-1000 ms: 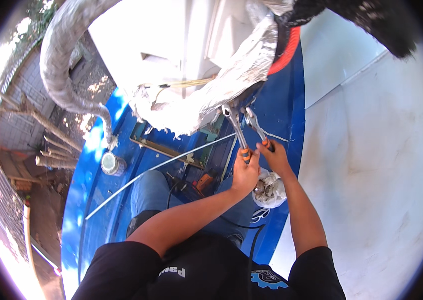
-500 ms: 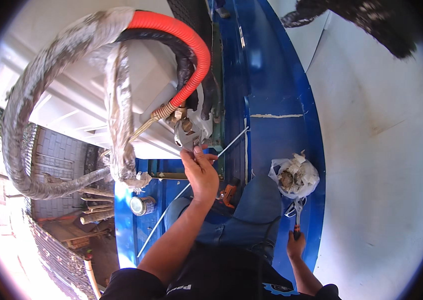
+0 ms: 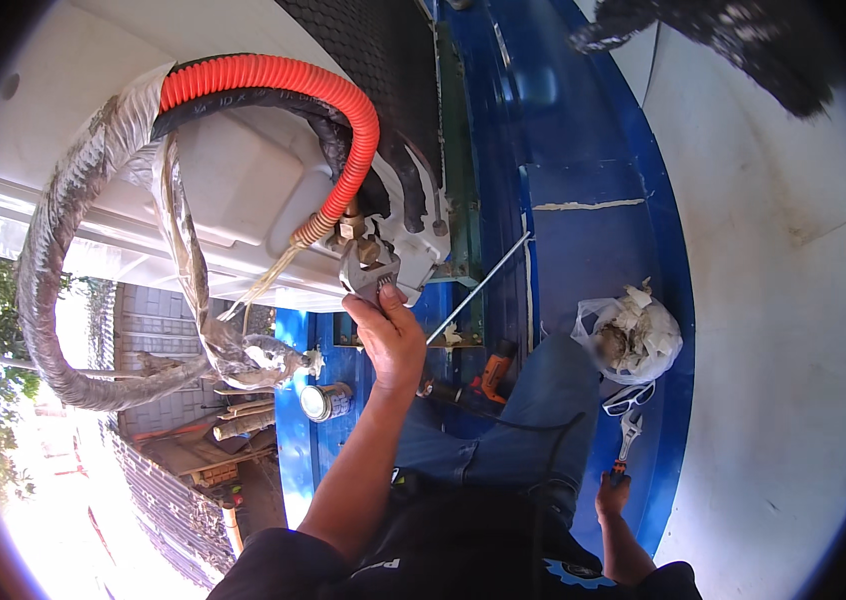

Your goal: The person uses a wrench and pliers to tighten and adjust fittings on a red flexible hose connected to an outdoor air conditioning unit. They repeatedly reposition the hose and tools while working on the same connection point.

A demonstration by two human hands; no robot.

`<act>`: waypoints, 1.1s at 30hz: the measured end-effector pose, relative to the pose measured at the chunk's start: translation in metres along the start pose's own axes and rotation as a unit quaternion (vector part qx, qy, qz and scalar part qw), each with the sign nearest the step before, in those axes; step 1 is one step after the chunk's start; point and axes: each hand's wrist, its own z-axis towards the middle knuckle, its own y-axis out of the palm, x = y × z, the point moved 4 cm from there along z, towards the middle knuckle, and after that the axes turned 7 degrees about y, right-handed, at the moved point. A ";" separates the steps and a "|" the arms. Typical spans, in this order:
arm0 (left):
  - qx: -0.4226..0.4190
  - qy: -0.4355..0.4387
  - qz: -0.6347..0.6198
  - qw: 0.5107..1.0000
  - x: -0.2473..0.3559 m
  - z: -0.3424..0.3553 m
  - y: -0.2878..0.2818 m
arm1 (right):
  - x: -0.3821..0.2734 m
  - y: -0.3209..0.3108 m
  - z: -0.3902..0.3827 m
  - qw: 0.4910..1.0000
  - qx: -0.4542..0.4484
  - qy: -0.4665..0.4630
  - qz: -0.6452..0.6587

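My left hand [image 3: 390,338] pinches an adjustable wrench [image 3: 383,272] near its head, thumb by the adjusting screw. The wrench's open jaws sit right at the brass fitting [image 3: 369,250] on the white air-conditioner-like unit; whether they grip it I cannot tell. From that fitting an orange corrugated hose [image 3: 371,125] loops up and left, next to a black hose and a plastic-wrapped bundle [image 3: 53,270]. Down at the right, my right hand [image 3: 613,495] is closed on the dark and orange handle of a second adjustable wrench [image 3: 630,436], its head pointing away from me.
A plastic bag of crumpled scraps [image 3: 633,335] lies on the blue metal surface [image 3: 588,240], with white-framed glasses [image 3: 629,398] just below it. An orange power tool [image 3: 495,375] and a thin rod [image 3: 483,285] are near my legs. At the left edge stands a can [image 3: 326,402].
The view has shifted. My left hand has brought its wrench up against the brass fitting. My right hand's wrench has drawn back from the bag, and the glasses show more fully.
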 end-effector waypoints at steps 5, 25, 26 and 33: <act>0.046 0.053 0.049 0.996 -0.003 0.004 -0.001 | 0.002 0.012 0.011 0.998 -0.050 -0.032 0.000; 0.006 -0.419 -0.388 0.821 0.051 -0.039 0.027 | -0.462 -0.063 -0.158 0.756 -0.362 -0.501 0.216; 0.008 -0.465 -0.424 0.777 0.057 -0.046 0.029 | -0.473 -0.067 -0.170 0.747 -0.424 -0.467 0.212; -0.053 -0.513 -0.479 0.710 0.061 -0.077 0.022 | -0.470 -0.100 -0.155 0.788 -0.380 -0.461 -0.150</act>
